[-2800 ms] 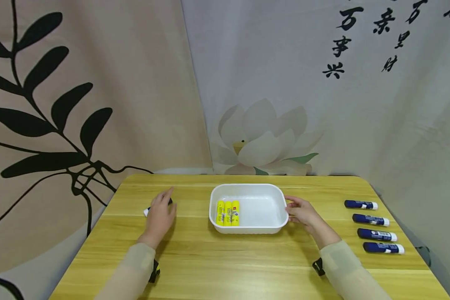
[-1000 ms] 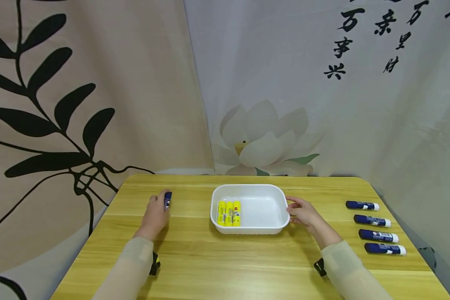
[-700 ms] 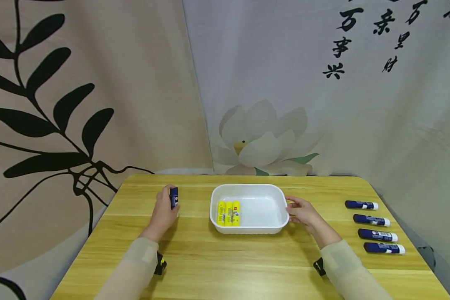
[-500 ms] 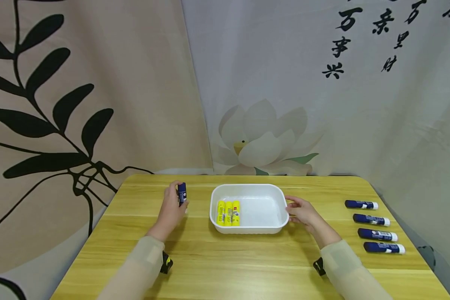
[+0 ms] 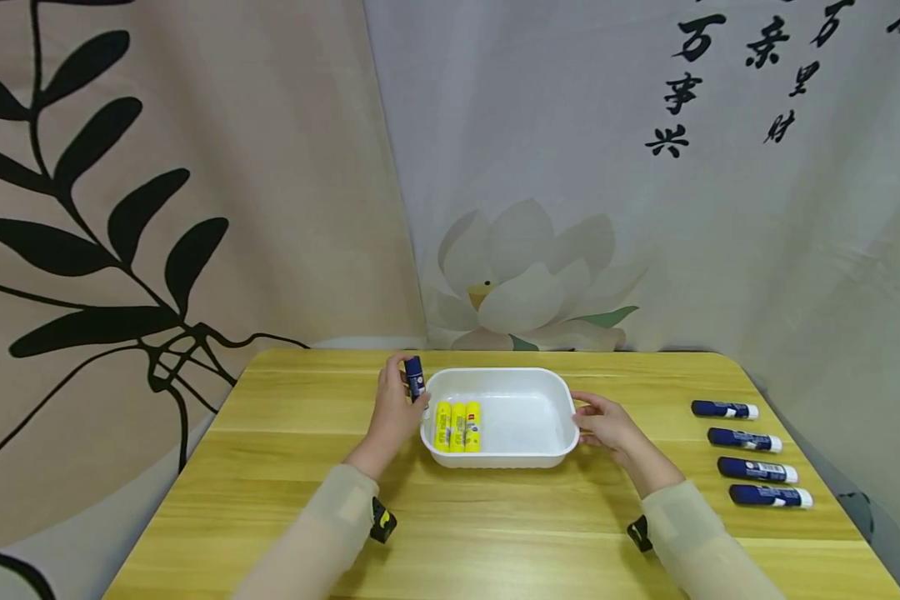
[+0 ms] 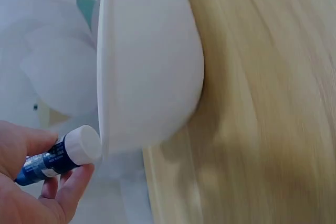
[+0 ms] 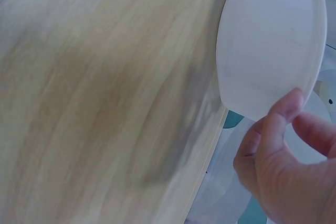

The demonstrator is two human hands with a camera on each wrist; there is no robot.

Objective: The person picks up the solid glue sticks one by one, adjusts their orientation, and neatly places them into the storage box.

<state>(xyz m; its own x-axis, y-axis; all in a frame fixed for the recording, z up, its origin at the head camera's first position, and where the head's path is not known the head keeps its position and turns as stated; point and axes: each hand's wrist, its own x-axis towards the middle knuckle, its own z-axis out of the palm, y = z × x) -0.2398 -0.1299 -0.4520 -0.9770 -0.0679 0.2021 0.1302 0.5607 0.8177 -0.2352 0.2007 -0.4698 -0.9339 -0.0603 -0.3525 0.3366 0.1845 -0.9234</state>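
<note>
My left hand (image 5: 396, 408) holds a navy glue stick (image 5: 415, 377) between thumb and fingers at the left end of a white plastic tray (image 5: 525, 459). In the left wrist view the white cap (image 6: 84, 145) of that glue stick points toward the tray, right at its rim. Three yellow sticks (image 5: 457, 427) lie side by side in the left part of the tray. At the tray's right end, my right hand (image 5: 607, 427) grips the rim with its fingertips; the right wrist view shows a fingertip (image 7: 292, 100) on the rim.
Several more navy glue sticks (image 5: 757, 470) with white caps lie in a column on the right side of the wooden table (image 5: 495, 533). A printed cloth (image 5: 307, 167) hangs behind the table's back edge.
My left hand has picked up the navy glue stick from the table's left side, tipped it upright and carried it right to the tray. The right hand stays at the rim.
</note>
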